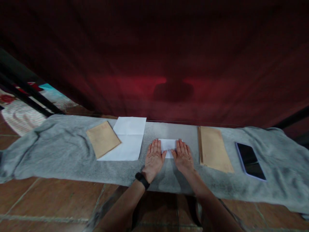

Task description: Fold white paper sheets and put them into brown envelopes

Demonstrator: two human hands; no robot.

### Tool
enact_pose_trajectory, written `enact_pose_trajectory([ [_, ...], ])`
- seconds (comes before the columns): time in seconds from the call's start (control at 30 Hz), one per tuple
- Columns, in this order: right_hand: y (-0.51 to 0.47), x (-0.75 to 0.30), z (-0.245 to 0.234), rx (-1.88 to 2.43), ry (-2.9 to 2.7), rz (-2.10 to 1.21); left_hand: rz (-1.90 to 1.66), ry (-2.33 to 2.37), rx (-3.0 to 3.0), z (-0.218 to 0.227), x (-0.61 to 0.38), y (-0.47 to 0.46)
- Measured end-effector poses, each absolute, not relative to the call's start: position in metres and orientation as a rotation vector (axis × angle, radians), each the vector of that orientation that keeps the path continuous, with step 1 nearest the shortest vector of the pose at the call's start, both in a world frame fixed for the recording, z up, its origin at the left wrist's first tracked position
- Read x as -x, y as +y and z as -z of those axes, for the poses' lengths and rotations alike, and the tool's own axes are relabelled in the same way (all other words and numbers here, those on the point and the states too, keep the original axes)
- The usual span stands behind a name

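A small folded sheet of white paper (168, 145) lies on the grey cloth in front of me. My left hand (154, 157) rests flat on its left end, fingers stretched out away from me. On the right end lies my right hand (182, 156), also flat, its fingers extended. Both thumbs point inward over the paper, with a small gap between them. The hands cover the paper's two ends, so those edges are partly hidden. Neither hand grips anything.
To the left, brown envelopes (103, 138) overlap larger creased white sheets (131, 138). A stack of brown envelopes (214, 148) lies right of my hands, beside a phone (251, 160). Grey cloth (65, 154) covers the narrow surface. A dark red curtain (135, 64) hangs behind it.
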State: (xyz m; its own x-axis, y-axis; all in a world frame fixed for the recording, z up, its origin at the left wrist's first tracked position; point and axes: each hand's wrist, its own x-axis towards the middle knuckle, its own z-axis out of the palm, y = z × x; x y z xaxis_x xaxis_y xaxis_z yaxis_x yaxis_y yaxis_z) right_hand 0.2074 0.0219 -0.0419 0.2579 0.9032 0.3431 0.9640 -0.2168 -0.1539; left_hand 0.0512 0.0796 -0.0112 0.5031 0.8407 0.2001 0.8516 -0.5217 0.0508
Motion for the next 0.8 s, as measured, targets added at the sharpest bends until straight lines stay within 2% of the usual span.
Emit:
enact_pose_trajectory([
  [0.43,0.013,-0.221,0.037,2.245,-1.578,0.318,0.408,-1.521,2.637,0.009,-0.044,0.073],
  [0.8,0.024,-0.186,0.019,1.986,-1.951,-0.184,0.394,-1.056,2.848,0.029,-0.057,0.040],
])
